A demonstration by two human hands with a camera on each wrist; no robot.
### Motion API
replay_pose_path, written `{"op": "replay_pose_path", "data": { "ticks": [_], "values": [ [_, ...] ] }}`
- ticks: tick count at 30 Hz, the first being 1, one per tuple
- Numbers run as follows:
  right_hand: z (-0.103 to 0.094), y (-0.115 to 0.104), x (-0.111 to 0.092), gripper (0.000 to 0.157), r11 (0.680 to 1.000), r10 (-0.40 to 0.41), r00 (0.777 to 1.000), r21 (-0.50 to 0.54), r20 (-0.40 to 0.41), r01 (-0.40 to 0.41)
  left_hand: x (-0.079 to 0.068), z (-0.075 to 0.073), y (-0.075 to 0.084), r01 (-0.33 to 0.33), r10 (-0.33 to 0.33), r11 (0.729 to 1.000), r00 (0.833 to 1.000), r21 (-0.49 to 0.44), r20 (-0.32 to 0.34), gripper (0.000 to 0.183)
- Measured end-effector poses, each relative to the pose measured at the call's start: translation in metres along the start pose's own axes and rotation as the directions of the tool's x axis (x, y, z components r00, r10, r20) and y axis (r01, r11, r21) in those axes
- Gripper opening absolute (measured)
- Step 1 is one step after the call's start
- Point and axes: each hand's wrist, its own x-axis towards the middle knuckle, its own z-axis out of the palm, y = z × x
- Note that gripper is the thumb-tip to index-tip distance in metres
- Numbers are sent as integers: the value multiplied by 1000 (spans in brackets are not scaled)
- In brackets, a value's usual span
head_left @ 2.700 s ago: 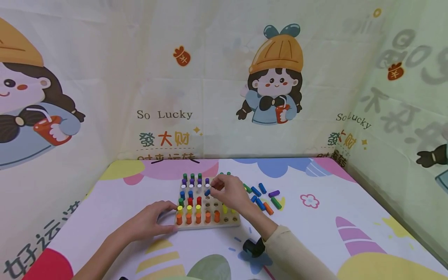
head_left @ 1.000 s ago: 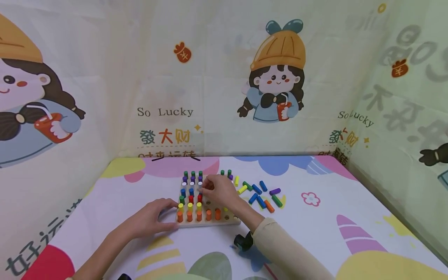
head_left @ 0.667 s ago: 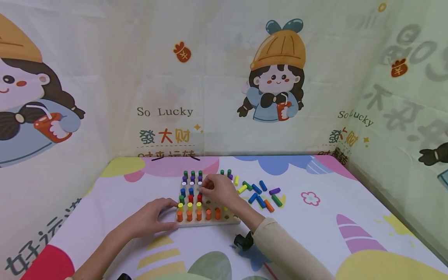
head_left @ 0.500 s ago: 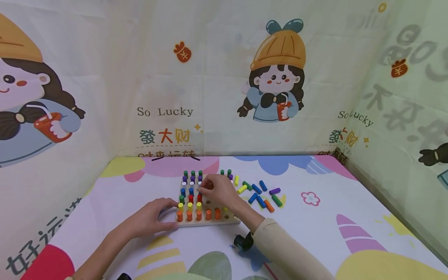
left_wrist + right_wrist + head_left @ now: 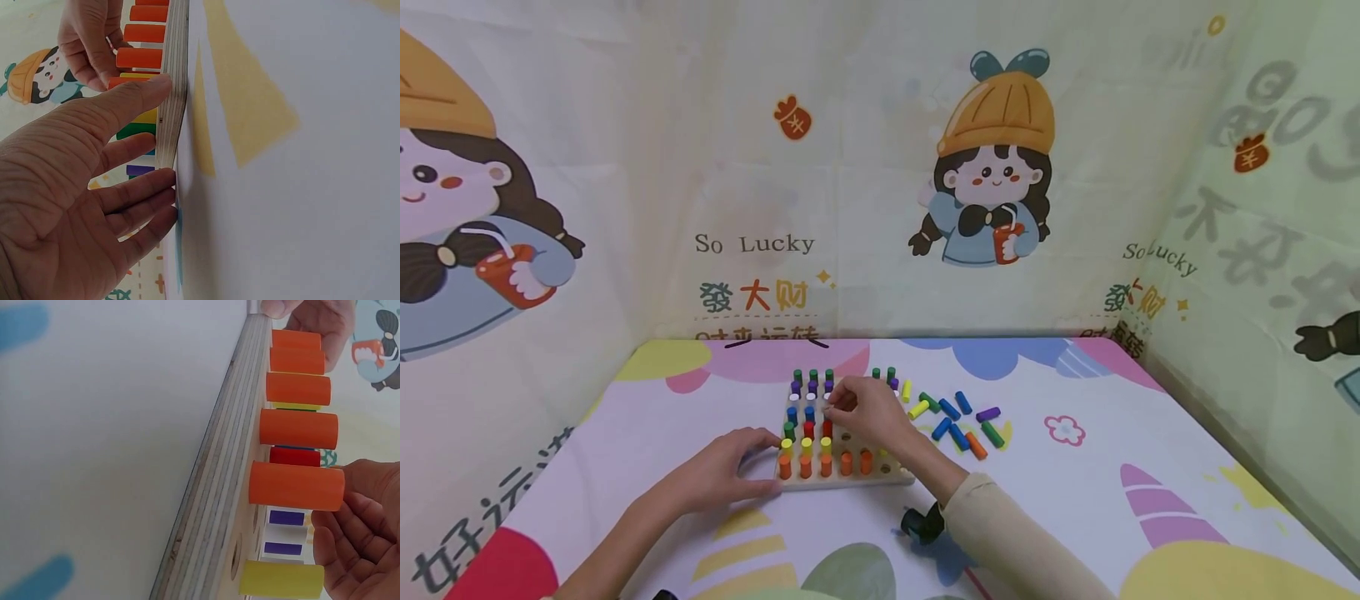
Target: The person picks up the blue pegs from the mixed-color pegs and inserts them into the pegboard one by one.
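Observation:
A wooden pegboard [image 5: 850,481] with rows of coloured pegs lies on the table. My left hand [image 5: 718,471] rests against its left side, thumb at the front corner, fingers spread along the edge. In the left wrist view the thumb [image 5: 140,90] touches the plywood edge. Over the middle of the board, my right hand [image 5: 872,412] pinches a peg at the third place of the blue row, beside two standing blue pegs [image 5: 801,415]. That peg was blue when seen earlier; now the fingers hide it. Orange pegs [image 5: 297,486] stand in front of the right hand [image 5: 369,531].
Loose pegs in several colours, such as a purple peg [image 5: 988,413] and an orange peg [image 5: 976,446], lie right of the board. A black device [image 5: 922,525] sits under the right wrist. A patterned cloth wall [image 5: 880,292] stands behind the table.
Since the oldest frame, my right hand has moved left with the blue peg, to the third place in its row. Over the last second it hardly moves. The left hand stays put.

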Motion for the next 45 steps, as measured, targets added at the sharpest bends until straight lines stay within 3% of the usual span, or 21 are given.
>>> {"op": "replay_pose_path", "data": {
  "ticks": [6,19,25,36,45],
  "values": [
    [4,2,1,10,1000,-2,1000,-28,5,2,0,3,0,20,-20,1000,1000,-16,2,59],
    [1,7,-2,10,1000,-7,1000,-9,-5,7,-1,1,-1,-2,2,1000,1000,-9,5,59],
    [-7,6,-12,9,999,-49,999,7,-5,49,-1,0,1,17,-17,1000,1000,-20,10,60],
    [-18,1,-36,7,995,-91,996,41,-10,91,-3,-1,0,-26,26,1000,1000,-7,0,58],
    [-29,4,-50,6,991,-133,991,-29,-22,132,0,-2,-1,-31,31,1000,1000,1,-5,59]
  ]
}}
